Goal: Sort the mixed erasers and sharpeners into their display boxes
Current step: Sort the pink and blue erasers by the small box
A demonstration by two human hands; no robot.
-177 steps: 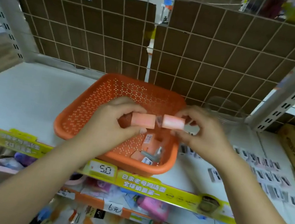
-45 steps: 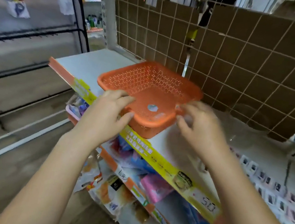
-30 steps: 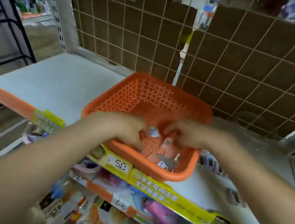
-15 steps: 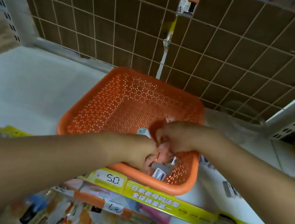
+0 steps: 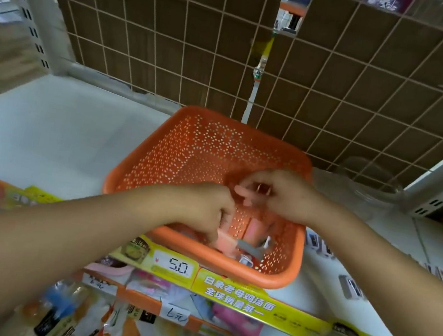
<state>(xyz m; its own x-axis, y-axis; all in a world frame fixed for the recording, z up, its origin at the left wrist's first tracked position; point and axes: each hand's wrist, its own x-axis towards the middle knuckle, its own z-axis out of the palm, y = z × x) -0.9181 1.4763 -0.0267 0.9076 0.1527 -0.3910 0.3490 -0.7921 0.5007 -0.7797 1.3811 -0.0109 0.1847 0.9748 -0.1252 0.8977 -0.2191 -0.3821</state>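
Note:
An orange perforated basket (image 5: 203, 147) sits on the white shelf (image 5: 51, 135). Several pink erasers (image 5: 255, 230) and small grey sharpeners (image 5: 248, 250) lie in its near corner. My left hand (image 5: 204, 209) reaches down into that corner, its curled fingers pinching a pink eraser (image 5: 224, 241) against the pile. My right hand (image 5: 281, 193) hovers just above the basket floor and pinches a small pale pink eraser (image 5: 242, 196); most of it is hidden by the fingers.
Several small sharpeners (image 5: 350, 288) lie in rows on the shelf right of the basket. A clear plastic container (image 5: 366, 178) stands at the back right. A wire grid with brown cardboard (image 5: 177, 41) closes the back. Price labels (image 5: 176, 266) line the shelf edge.
Both hands went from the basket's near rim down into its corner. My right hand has since lifted slightly with a small piece, while my left stays low on the pile.

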